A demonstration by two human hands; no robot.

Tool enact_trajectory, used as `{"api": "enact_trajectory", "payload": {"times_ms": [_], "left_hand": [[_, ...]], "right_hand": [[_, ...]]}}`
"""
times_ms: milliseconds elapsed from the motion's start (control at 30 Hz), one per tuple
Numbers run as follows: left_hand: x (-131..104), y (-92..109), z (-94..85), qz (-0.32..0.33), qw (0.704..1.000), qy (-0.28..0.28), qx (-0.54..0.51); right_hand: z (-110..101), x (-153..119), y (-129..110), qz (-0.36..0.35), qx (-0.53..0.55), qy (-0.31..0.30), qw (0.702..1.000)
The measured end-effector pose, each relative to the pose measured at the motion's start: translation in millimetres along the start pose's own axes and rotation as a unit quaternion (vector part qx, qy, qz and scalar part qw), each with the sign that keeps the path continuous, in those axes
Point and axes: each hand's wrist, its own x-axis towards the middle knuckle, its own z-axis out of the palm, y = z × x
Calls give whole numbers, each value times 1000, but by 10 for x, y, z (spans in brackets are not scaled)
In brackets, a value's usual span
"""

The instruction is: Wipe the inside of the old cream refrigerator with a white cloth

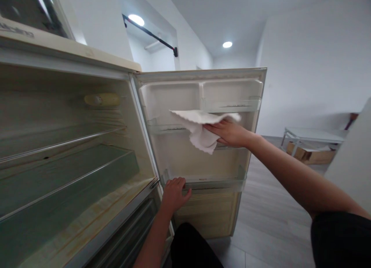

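Gripping cloth, right hand | left hand on door-shelf edge

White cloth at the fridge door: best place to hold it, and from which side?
Probably the bunched middle of the white crumpled cloth, from its right side, where the right hand holds it against the open cream fridge door. One flap juts left and a fold hangs below, so the edges are floppy. The left hand grips the door's lower clear shelf.
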Motion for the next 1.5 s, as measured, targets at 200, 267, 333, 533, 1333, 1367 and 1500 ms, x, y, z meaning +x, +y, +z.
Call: {"api": "enact_trajectory", "payload": {"times_ms": [200,267,333,533,1333,1367,1500], "left_hand": [[-33,-37,-15,5,1000,-4,-8],[-44,-40,-18,7,1000,-4,-9],[-51,-42,-16,7,1000,-4,-8],[-58,-55,-10,9,1000,-3,-7],[21,25,2,-10,1000,-5,0],[29,31,5,-11,1000,-6,0],[55,59,15,-15,1000,-9,-2]], "right_hand": [[-123,-103,47,148,-60,-125,979],[-209,-152,73,185,-74,-127,972],[-288,-210,89,220,-86,-102,966],[-335,-242,47,323,-119,-131,930],[-100,-132,82,272,259,12,927],[-102,-159,-4,264,254,70,928],[-26,-225,-531,204,146,85,964]]}}
